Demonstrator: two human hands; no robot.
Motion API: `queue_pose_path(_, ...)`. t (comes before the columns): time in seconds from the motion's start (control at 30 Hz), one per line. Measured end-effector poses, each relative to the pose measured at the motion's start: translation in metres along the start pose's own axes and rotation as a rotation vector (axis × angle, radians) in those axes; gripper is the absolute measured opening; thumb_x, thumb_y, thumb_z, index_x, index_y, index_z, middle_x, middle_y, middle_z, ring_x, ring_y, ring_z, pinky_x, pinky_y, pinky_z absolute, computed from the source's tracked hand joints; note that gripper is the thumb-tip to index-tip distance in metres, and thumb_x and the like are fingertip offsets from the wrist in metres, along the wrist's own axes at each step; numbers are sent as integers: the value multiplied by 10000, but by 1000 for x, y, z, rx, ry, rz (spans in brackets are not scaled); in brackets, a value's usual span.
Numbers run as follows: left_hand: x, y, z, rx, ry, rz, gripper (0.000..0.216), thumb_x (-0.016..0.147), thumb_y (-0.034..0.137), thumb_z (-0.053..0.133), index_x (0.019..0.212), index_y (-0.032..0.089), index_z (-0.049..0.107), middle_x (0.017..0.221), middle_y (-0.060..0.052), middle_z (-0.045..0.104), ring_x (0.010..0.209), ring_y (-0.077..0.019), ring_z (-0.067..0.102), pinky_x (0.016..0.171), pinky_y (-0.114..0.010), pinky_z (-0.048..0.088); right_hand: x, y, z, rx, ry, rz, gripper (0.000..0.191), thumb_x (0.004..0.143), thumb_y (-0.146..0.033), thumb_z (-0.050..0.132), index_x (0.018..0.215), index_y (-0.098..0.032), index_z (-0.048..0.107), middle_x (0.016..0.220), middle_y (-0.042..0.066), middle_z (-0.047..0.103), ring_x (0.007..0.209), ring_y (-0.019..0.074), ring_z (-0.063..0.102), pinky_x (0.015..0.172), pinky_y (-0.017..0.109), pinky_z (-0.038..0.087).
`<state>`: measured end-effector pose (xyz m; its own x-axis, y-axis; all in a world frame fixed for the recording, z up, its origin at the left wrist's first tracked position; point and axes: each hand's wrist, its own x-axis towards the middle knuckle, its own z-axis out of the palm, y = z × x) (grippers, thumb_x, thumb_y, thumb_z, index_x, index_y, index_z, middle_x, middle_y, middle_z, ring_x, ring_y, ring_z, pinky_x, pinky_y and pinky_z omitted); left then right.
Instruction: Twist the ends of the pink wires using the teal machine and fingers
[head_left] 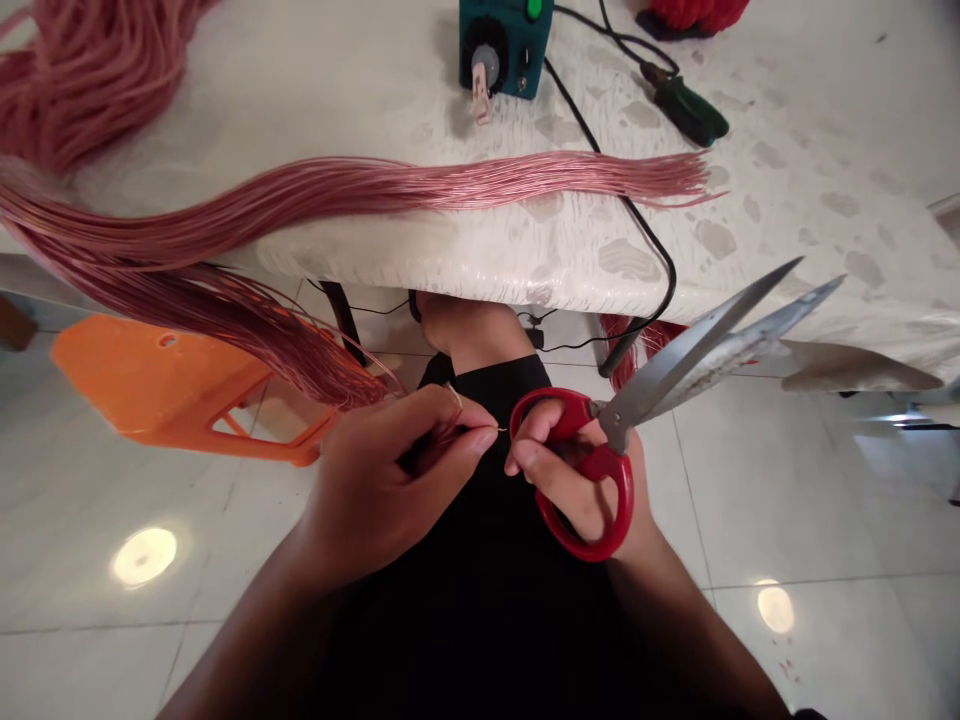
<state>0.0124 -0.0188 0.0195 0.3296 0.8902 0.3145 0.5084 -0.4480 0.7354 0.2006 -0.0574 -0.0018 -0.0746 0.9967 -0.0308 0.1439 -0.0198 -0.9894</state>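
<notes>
Head camera view, looking down over a person's lap at two bare hands just below a table edge. The left hand [390, 480] sits at lower center-left, its fingers curled and pressed together, thumb and forefinger pinching a thin strand of wire [480, 432] whose pale tip pokes out toward the other hand. The right hand [577, 470] sits just beside it, gripping red-handled scissors [611, 425] through the finger loops, the steel blades spread wide and pointing to the upper right, well clear of the strand. A long bundle of pink wires [375, 190] lies across the white mottled table [750, 250] and droops over its edge at left, ending near the left hand; its far ends fan out loosely at center right. A larger loose hank of pink wire [82, 90] fills the upper left corner. As far as can be seen, most of the wire remains gathered, with only this one strand separated into the fingers, and no cut pieces are visible. Along the top edge stand a teal box with a dial [510, 50], a black cord [649, 225] and a green-handled tool [686, 110]. An orange plastic piece [165, 390] rests on the tiled floor [112, 650] at left.
</notes>
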Motion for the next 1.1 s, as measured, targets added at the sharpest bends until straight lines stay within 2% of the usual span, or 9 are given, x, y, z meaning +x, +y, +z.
queue_pose_path(0.13, 1, 3, -1, -77, 66, 19, 112, 881, 130, 660, 855, 231, 699, 622, 73, 669, 475, -61, 523, 449, -185, 395, -1, 2, 2, 16, -137, 44, 243, 915, -369, 692, 756, -230, 570, 643, -22, 558, 597, 137, 556, 554, 275, 471)
queue_pose_path(0.23, 2, 7, -2, -128, 96, -4, 141, 895, 116, 650, 882, 252, 684, 643, 87, 687, 481, -61, 547, 449, -185, 418, 0, 4, 6, 27, -270, 70, 272, 885, -417, 723, 757, -215, 593, 647, -24, 573, 621, 137, 570, 580, 263, 481)
queue_pose_path(0.4, 3, 12, -2, -211, 135, -96, 124, 933, 140, 606, 877, 248, 632, 703, 65, 679, 565, -81, 607, 502, -210, 476, 0, 6, 9, 90, -441, 83, 271, 952, -430, 600, 864, -184, 670, 787, 14, 639, 747, 154, 617, 718, 277, 511)
queue_pose_path(0.53, 7, 14, 1, -291, 139, -94, 121, 950, 172, 589, 850, 241, 584, 625, 75, 621, 514, -72, 580, 460, -206, 449, 0, 9, 9, 120, -440, 23, 289, 959, -448, 572, 884, -182, 655, 838, 29, 654, 775, 163, 619, 739, 282, 513)
queue_pose_path(0.73, 8, 15, 3, -331, 97, -87, 97, 954, 174, 570, 880, 237, 572, 598, 79, 615, 499, -75, 603, 449, -203, 466, -3, 8, 11, 51, -427, 53, 279, 963, -454, 590, 848, -201, 608, 783, 10, 625, 751, 164, 612, 760, 291, 535)
queue_pose_path(1.0, 4, 14, 5, -263, 151, -123, 109, 922, 156, 603, 857, 241, 579, 610, 72, 649, 475, -82, 599, 423, -212, 457, -4, 5, 13, -34, -359, 90, 274, 942, -450, 613, 835, -197, 616, 770, 13, 632, 725, 162, 596, 717, 276, 523)
queue_pose_path(1.1, 4, 14, 6, -263, 155, -97, 117, 927, 143, 595, 869, 244, 580, 550, 96, 610, 434, -73, 568, 421, -206, 456, -6, 7, 15, -44, -331, 77, 277, 941, -449, 584, 828, -198, 617, 761, 14, 618, 704, 160, 581, 705, 282, 516)
